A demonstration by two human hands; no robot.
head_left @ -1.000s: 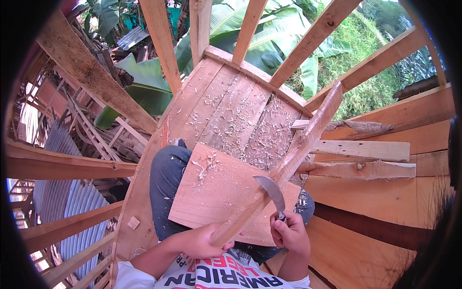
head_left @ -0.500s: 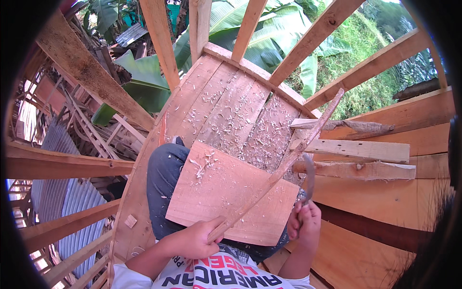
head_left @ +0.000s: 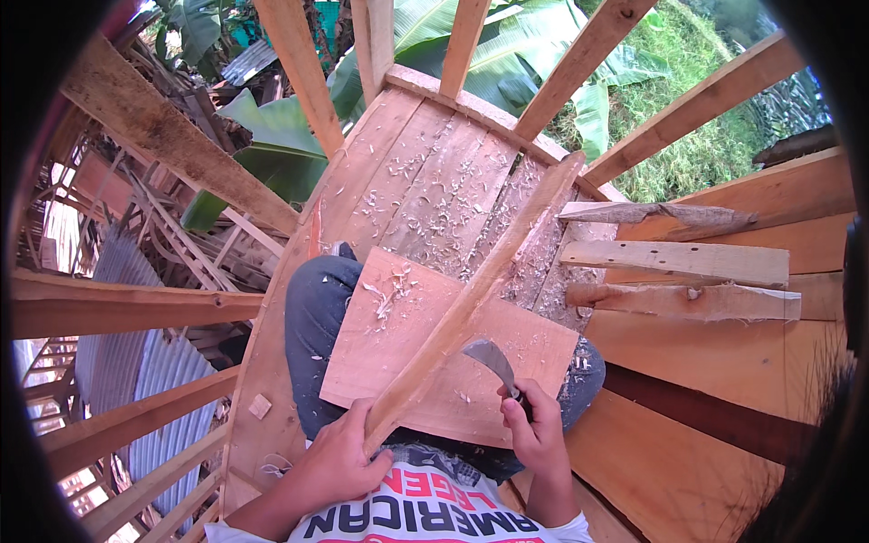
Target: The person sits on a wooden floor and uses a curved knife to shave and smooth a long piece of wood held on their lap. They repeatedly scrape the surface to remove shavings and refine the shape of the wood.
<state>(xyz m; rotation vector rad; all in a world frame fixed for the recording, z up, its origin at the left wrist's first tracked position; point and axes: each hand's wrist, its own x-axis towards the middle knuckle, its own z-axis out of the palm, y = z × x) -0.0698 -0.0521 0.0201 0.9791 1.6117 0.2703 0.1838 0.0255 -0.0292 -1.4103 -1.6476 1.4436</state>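
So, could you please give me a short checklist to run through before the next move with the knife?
1. Left hand grips the near end of the long wooden strip: ok.
2. Right hand holds the curved knife by its handle: ok.
3. Blade apart from the left hand: ok.
4. Flat board lies across the lap, under the strip: ok.
5. Board free of wood shavings: not ok, a clump of curls lies on it.
6. Blade sharp: cannot tell from this view.
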